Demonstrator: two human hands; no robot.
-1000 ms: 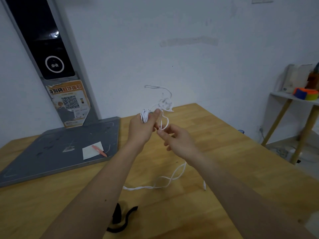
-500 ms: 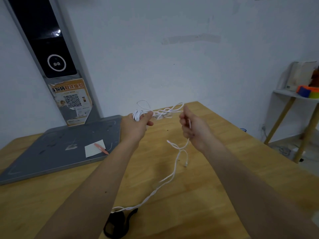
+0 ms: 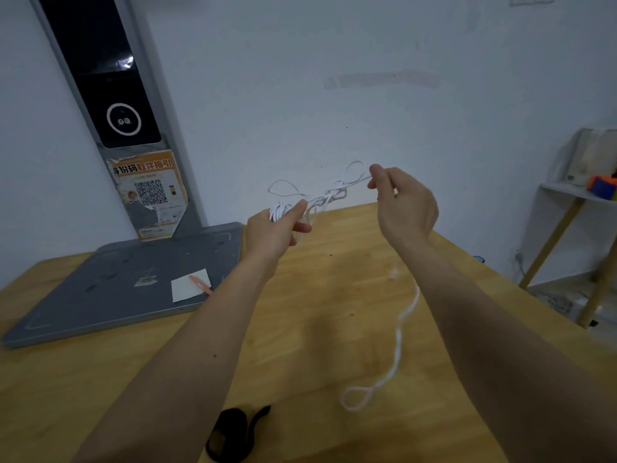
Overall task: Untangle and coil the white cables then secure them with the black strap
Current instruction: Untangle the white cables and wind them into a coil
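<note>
My left hand grips a small coil of the white cables, held above the wooden table. A tangled stretch of cable runs from that coil to my right hand, which pinches it between thumb and fingers, raised higher and to the right. A loose twisted tail hangs below my right forearm and ends in a loop just above the table. The black strap lies curled on the table near the front edge, under my left forearm.
A grey flat base with an upright black panel stands at the back left, with a white paper slip and an orange pen on it. A white shelf on wooden legs stands at the right.
My right hand has moved up and further right, drawing the tangled cable out from the coil. The hanging tail has lifted off the table and swung right, away from the strap.
</note>
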